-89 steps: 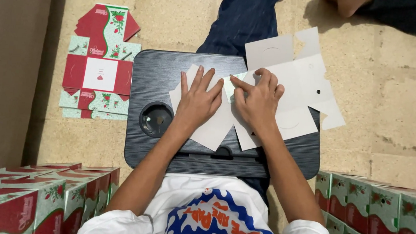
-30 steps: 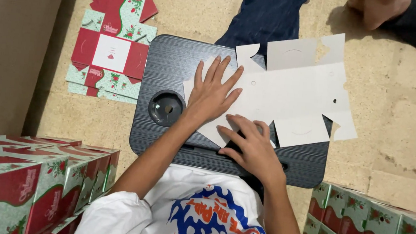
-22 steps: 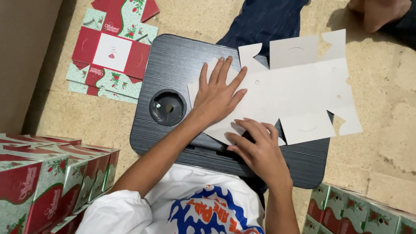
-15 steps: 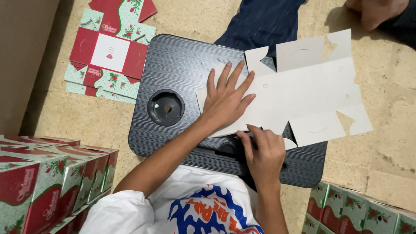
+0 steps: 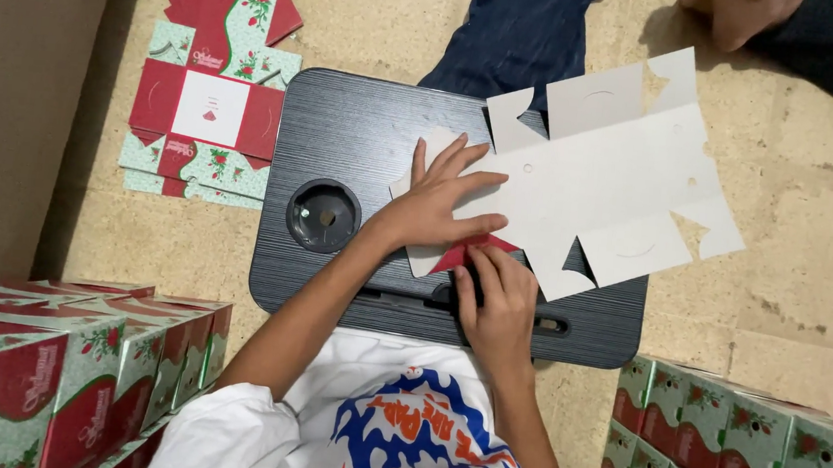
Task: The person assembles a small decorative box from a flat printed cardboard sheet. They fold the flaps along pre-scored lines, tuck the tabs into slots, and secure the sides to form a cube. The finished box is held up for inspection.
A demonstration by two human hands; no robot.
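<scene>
**Flap being folded under**

The flat white die-cut cardboard blank (image 5: 602,185), now shifted rightward on the black lap desk (image 5: 364,139), is being pressed by the left hand (image 5: 439,201), fingers spread. A red-printed flap (image 5: 470,254) is being pinched by the right hand (image 5: 496,306).

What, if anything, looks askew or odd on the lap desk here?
The flat white box blank lies skewed across the black lap desk, its far flaps hanging past the desk's edge over the floor. The left hand presses it flat; the right hand lifts a near flap, showing its red printed side. No damage is visible.
</scene>
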